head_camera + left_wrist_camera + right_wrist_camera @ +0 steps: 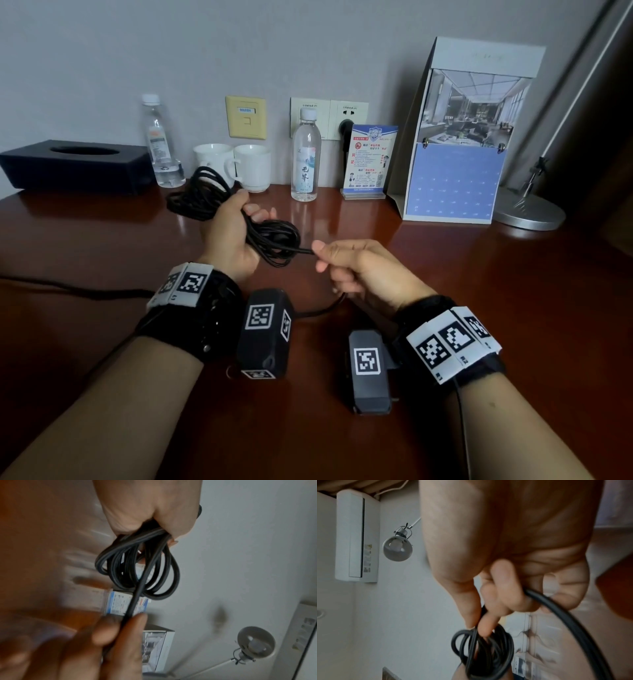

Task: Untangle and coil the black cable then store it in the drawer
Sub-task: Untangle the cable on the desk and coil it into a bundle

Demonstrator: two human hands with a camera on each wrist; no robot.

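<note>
My left hand (251, 205) grips a bundle of coiled black cable (274, 240) above the brown desk (445, 274), with loops sticking out on both sides of the fist. My right hand (318, 255) pinches a single strand coming off the coil between thumb and forefinger, just right of the bundle. Below that hand the strand drops to the desk and runs left. In the left wrist view the loops (137, 566) hang from the left hand (150, 513). The right wrist view shows the right hand (488, 615) holding the cable (488, 649). No drawer is in view.
Along the wall stand a black tissue box (75, 164), two water bottles (157, 140) (305, 157), two white cups (236, 164), a sign card (370, 161), a desk calendar (462, 137) and a lamp base (527, 212). A black lead (85, 291) lies across the desk's left side.
</note>
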